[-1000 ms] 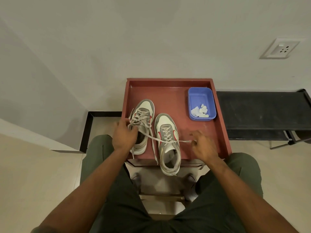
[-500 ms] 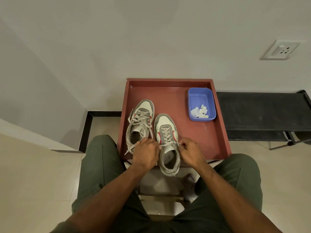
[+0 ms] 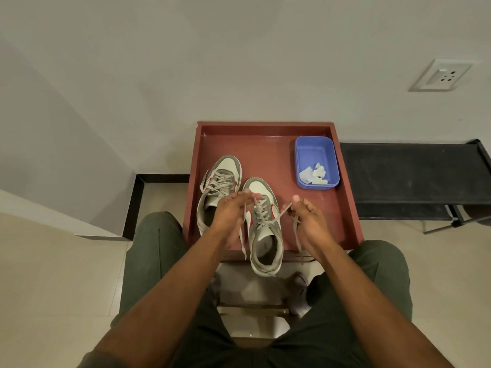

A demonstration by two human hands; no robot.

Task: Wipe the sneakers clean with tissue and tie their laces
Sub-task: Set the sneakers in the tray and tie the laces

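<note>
Here your two hands sit over the nearer of the two sneakers, the right sneaker (image 3: 263, 224), which lies on the red tray (image 3: 265, 134) with its heel hanging past the tray's near edge. Your left hand (image 3: 229, 216) is raised above the shoe's left side, fingers curled, pinching one end of the grey lace (image 3: 277, 217) near the toe. Your right hand (image 3: 305, 221) is just beside the shoe's right side, thumb and fingers pinching the other end, which runs taut back to the eyelets; a loose tail hangs down below your palm. Both forearms reach in from the bottom of the view, converging on the shoe, palms turned partly inward.

The left sneaker (image 3: 219, 187) lies just beside it, slightly farther from you, its laces loose and spread; your left hand covers part of its opening.

Count: two sneakers, one tray, one blue plastic tub (image 3: 316, 162) at the tray's far right corner, well apart from your hands. Inside it lie several crumpled bits of tissue (image 3: 314, 175); how many exactly I cannot tell. To the right of the tray stands one black bench (image 3: 411, 171).
</note>
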